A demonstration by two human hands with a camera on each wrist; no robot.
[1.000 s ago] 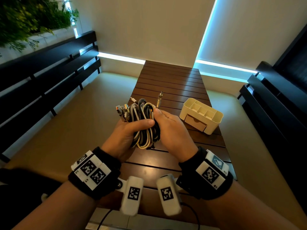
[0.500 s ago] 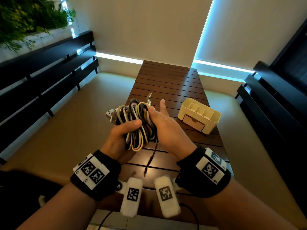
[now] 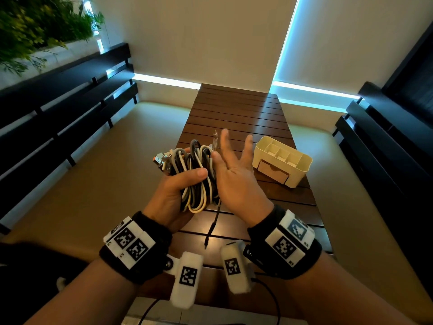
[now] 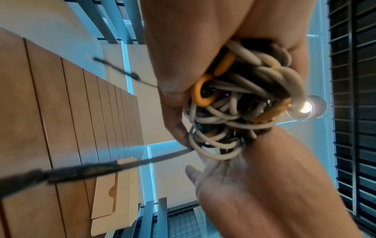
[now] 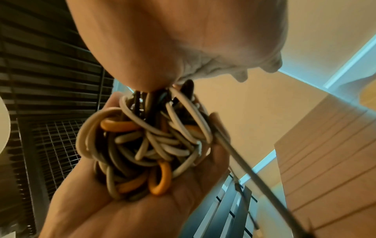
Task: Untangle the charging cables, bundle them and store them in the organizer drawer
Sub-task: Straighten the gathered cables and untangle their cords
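A tangled bundle of white, grey, black and orange charging cables (image 3: 194,177) (image 4: 240,103) (image 5: 146,145) sits in my left hand (image 3: 178,188), which grips it above the table with the thumb across the front. Several plugs (image 3: 161,160) stick out at the bundle's left. One black cable end (image 3: 212,227) dangles below toward the table. My right hand (image 3: 234,170) is beside the bundle on the right, fingers spread and straight, its thumb side touching the cables. The cream organizer (image 3: 284,161) with its shut drawer (image 3: 271,172) stands on the table to the right.
The brown slatted table (image 3: 236,113) runs away from me between two tan cushioned benches (image 3: 98,174) with dark slatted backrests (image 3: 58,109). A plant (image 3: 39,24) is at the top left. The organizer's top compartments hold nothing that I can see.
My right hand has let go of the bundle and spread its fingers. A black cable end has dropped out and now hangs below. The left hand keeps its grip.
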